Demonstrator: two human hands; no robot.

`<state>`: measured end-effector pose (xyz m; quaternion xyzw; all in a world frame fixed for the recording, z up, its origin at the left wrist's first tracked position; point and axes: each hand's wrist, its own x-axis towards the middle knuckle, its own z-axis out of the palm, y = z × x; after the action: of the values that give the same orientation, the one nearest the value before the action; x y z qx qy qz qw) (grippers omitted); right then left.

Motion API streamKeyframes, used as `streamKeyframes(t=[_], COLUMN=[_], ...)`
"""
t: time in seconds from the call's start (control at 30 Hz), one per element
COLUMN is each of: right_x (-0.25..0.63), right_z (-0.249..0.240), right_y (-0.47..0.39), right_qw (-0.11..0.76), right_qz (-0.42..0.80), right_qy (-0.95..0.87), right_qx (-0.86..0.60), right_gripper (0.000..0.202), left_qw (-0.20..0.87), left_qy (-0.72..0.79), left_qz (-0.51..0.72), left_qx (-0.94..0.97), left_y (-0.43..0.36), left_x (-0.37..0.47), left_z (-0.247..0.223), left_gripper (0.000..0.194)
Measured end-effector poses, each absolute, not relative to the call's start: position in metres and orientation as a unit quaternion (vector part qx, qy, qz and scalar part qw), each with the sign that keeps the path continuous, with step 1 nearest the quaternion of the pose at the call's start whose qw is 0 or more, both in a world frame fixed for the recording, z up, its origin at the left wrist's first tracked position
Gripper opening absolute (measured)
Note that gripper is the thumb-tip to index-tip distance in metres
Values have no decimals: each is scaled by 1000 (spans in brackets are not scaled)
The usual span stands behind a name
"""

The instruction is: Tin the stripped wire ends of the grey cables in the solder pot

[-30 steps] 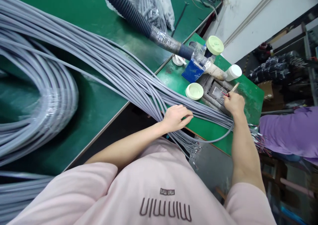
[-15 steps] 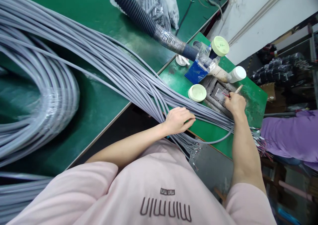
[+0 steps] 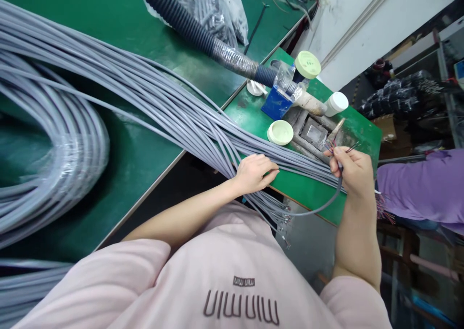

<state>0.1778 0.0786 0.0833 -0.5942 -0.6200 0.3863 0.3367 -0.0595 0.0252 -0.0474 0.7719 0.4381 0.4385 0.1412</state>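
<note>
My right hand (image 3: pixel 353 169) is closed on the end of a grey cable (image 3: pixel 328 207), pinching it near its stripped, spread thin wires (image 3: pixel 331 146). This cable loops down and left, toward the underside of my left hand (image 3: pixel 255 173). My left hand lies over the bundle of grey cables (image 3: pixel 203 121), its fingers loosely curled and the thumb apart, with nothing visible between them. Just beyond my right hand is a grimy block with a square metallic-looking pool (image 3: pixel 314 133) in its middle.
Around the block stand an open pale-green tub (image 3: pixel 280 132), a white jar (image 3: pixel 337 103), a green-lidded jar (image 3: pixel 308 65) and a blue box (image 3: pixel 276 102) at the end of a black hose (image 3: pixel 174 12). Coiled cable (image 3: pixel 78 155) lies left. A person's purple sleeve (image 3: pixel 416 181) is at right.
My right hand has drawn back from the metallic square toward me and turned, bringing the cable end with it; its wires now show spread. My left hand stays on the bundle.
</note>
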Motion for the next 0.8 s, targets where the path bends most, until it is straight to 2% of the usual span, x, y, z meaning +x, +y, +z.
streamKeyframes(t=[0.37,0.8], right_x=[171,177], right_z=[89,80], right_y=[51,44], right_qw=[341,363], right_qz=[368,436], right_qy=[-641,-595], right_qx=[-580,-570], right_gripper=[30,30], left_qw=[126,116], left_qy=[442,444], left_qz=[415,407], left_qx=[785,790], left_y=[24,25], left_x=[-59,-59], left_z=[-50,-49], left_gripper=[21,21])
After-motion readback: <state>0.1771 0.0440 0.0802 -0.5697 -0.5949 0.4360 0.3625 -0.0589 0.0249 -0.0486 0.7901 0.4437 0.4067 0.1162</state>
